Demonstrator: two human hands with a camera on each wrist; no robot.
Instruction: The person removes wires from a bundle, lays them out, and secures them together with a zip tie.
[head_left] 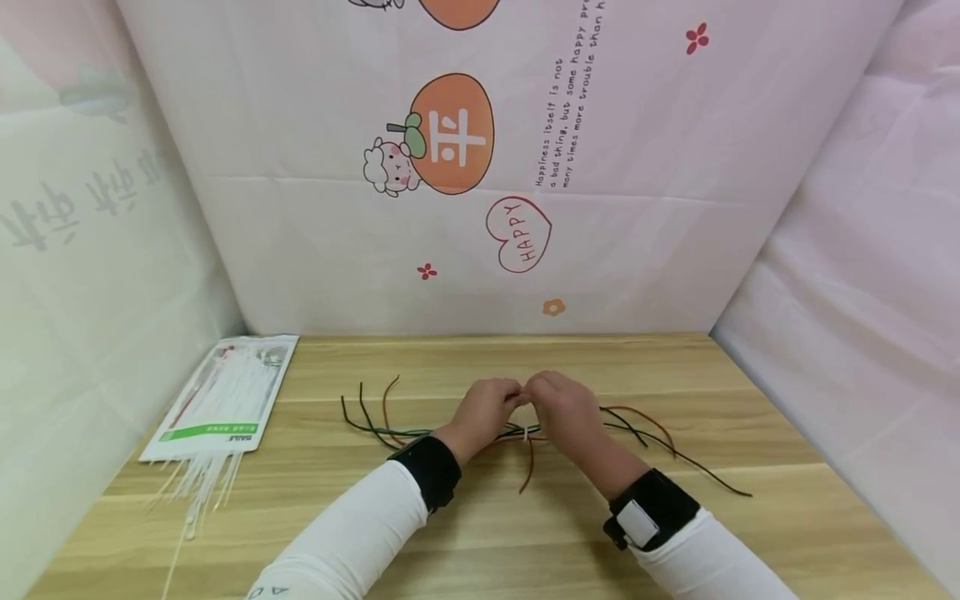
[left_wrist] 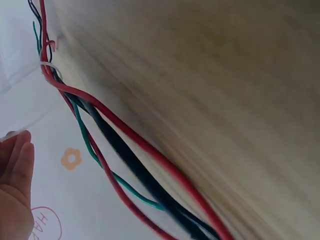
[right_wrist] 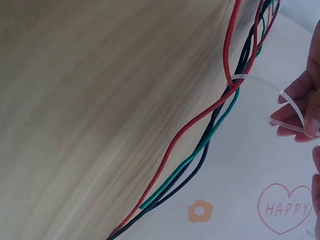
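A white cable tie [head_left: 526, 425] loops loosely round the middle of a bundle of red, black and green wires [left_wrist: 135, 160] on the table. My left hand [head_left: 483, 412] pinches the tie above the bundle, and in the right wrist view the tie [right_wrist: 295, 107] passes between its thumb and fingers. My right hand [head_left: 566, 412] meets it from the right, fingers curled at the tie's upper part. Its fingertips are mostly cut off at the right wrist view's edge. The wires' loose ends fan out to both sides, and one red end points towards me.
A bag of cable ties [head_left: 217, 400] lies at the table's left, with several white ties [head_left: 198, 487] sticking out of its near end. Printed white cloth [head_left: 337, 250] walls in the back and both sides of the wooden table [head_left: 495, 550].
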